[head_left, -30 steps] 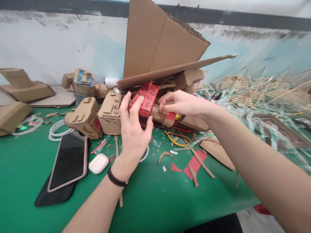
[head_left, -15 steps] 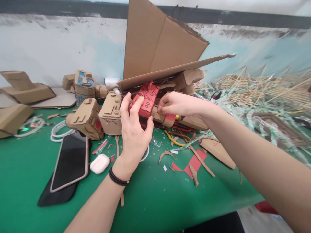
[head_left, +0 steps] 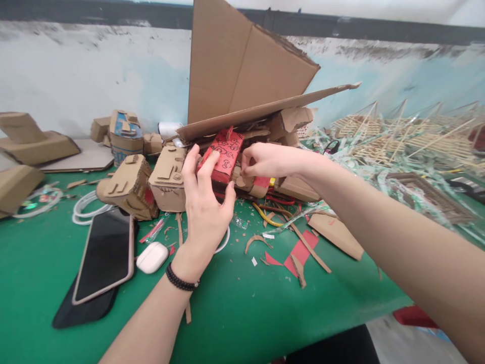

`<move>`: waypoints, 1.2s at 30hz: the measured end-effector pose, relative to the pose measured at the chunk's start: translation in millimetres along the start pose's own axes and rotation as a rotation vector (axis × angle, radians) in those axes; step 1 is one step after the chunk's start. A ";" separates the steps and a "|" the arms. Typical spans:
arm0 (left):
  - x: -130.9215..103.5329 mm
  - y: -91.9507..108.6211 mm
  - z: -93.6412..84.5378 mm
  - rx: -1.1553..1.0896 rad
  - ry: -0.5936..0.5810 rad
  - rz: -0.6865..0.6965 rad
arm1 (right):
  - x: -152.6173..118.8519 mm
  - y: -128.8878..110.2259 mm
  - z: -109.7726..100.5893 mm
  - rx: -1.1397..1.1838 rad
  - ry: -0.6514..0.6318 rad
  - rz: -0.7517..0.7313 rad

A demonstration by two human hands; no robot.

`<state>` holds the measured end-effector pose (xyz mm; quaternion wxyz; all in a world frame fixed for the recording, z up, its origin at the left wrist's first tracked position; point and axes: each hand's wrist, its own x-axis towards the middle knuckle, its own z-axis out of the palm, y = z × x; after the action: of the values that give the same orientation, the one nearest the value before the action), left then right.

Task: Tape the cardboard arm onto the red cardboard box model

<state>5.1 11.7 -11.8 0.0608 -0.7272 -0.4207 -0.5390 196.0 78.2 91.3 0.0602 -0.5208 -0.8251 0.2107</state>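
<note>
The red patterned box (head_left: 227, 154) lay at the middle of the bench, tilted among cardboard scraps under a slanting cardboard sheet (head_left: 265, 114), with black drawn motifs across its top. The left hand (head_left: 208, 197) was spread over its near end, a fingertip on the top face and the thumb near the lower front corner; whether the two squeezed it, I could not tell. The right hand (head_left: 271, 161) was apart from the left, just beyond the box's right side, its thumb and forefinger curled close together over a small rounded cardboard piece (head_left: 238, 179) — the fingertips partly hid one another, so a firm pinch could not be confirmed. The box looked light, probably paper-covered card: stiff along its folded edges, likely to dent under a hard press on the broad top, and not especially slippery. The long side edges seemed the best place to take hold, clear of the small red tab (head_left: 229, 133) at the far end, which looked easy to bend or tear. A brown cardboard box (head_left: 167, 177) stood just left of the left hand, and a yellow loop (head_left: 267, 217) lay on the green tabletop (head_left: 242, 323) below the right.
</note>
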 end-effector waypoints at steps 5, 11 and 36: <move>-0.1 -0.3 -0.3 -0.003 -0.010 0.002 | 0.0 -0.2 1.3 -0.020 0.020 0.040; -0.1 -1.1 -0.1 -0.009 -0.008 0.005 | 2.8 4.2 2.6 -0.010 0.035 0.025; -0.2 -2.2 -0.7 0.019 -0.008 0.011 | -20.6 20.5 16.3 0.149 0.305 -0.149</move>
<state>3.1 12.6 -12.4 0.0692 -0.7311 -0.4220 -0.5316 217.2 62.9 70.7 0.2385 -0.4784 -0.8247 0.1849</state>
